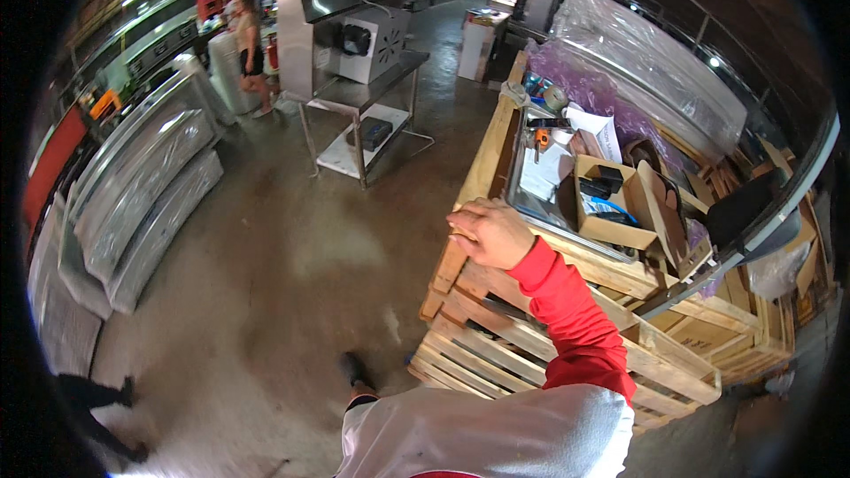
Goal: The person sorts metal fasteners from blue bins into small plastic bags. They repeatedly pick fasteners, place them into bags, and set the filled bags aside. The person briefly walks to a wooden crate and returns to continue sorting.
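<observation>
My right hand [492, 232], in a red sleeve, is at the left edge of a wooden crate. Its fingers are curled over the crate's top plank [479, 173]; the thumb side is partly hidden. Beyond the hand, a metal tray [511, 186] on the crate holds papers [542, 173], an orange and black tool [541, 139] and an open cardboard box [617, 232]. Black items [602, 181] and something blue lie inside that box. My left hand is out of the picture.
Slatted wooden pallets [478, 336] stand below. Plastic-wrapped panels [150, 186] lean at the left. A steel table [390, 80] carrying a metal unit stands ahead on the concrete floor [292, 257]. Another person [249, 44] stands beyond. A dark-framed piece [761, 230] juts out at right.
</observation>
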{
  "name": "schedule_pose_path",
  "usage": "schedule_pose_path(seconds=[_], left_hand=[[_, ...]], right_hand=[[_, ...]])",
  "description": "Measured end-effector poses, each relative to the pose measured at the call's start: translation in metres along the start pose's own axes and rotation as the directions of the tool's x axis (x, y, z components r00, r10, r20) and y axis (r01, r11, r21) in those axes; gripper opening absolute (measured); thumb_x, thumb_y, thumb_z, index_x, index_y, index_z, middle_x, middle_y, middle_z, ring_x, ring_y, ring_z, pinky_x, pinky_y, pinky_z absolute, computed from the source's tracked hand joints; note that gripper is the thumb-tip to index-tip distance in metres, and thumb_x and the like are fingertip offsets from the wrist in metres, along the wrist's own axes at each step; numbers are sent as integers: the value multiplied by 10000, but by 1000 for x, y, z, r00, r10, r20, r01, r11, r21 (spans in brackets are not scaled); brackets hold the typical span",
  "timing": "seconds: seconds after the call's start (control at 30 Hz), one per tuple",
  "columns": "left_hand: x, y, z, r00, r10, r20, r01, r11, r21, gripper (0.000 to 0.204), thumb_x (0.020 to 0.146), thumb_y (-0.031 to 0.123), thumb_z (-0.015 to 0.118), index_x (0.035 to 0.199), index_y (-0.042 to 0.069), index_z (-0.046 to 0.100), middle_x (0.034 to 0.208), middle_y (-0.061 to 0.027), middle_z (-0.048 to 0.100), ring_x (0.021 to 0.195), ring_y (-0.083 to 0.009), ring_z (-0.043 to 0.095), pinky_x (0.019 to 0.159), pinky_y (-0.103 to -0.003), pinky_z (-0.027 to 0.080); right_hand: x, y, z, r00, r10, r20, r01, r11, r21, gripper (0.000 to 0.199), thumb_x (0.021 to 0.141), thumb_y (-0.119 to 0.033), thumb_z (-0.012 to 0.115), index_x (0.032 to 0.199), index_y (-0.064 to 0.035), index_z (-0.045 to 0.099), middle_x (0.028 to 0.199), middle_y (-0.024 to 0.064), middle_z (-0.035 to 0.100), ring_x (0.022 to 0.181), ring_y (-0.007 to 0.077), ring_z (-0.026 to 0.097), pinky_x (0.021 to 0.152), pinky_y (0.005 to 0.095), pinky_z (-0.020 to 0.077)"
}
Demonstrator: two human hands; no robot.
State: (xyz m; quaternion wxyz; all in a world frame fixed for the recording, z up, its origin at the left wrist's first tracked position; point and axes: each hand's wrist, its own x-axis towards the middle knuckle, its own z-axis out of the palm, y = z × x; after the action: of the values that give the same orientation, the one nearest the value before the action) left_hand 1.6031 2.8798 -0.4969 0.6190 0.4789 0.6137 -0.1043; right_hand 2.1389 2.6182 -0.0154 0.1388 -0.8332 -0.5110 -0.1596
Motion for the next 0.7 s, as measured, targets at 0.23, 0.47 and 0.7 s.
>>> schedule_pose_path(seconds=[0.23, 0.47, 0.7], left_hand=[[152, 292, -97, 994, 95, -44, -93, 994, 52, 497, 881, 283, 681, 1295, 29, 574, 1182, -113, 654, 667, -269, 671, 484, -408, 548], [239, 544, -188, 957, 178, -229, -209, 970, -123, 650, 882, 382, 719, 1406, 40, 544, 1293, -123, 655, 675, -283, 679, 507, -413, 557], [240, 608, -69, 800, 600, 10, -600, 799, 39, 602, 911, 296, 683, 1452, 77, 533, 1364, -109, 632, 1050, -278, 671, 732, -510, 583]], right_hand=[[74, 161, -20, 845, 490, 216, -390, 840, -378, 442, 803, -323, 732, 1172, -82, 703, 1057, 194, 721, 993, 395, 689, 891, 492, 549], [65, 381, -37, 402, 906, 133, -565, 360, -743, 545, 737, -388, 790, 1184, -96, 676, 1212, 170, 677, 1166, 362, 639, 963, 522, 533], [63, 538, -10, 261, 925, 277, -493, 374, -786, 793, 637, -322, 888, 1346, -146, 580, 1408, 91, 572, 1334, 329, 514, 1060, 552, 452]])
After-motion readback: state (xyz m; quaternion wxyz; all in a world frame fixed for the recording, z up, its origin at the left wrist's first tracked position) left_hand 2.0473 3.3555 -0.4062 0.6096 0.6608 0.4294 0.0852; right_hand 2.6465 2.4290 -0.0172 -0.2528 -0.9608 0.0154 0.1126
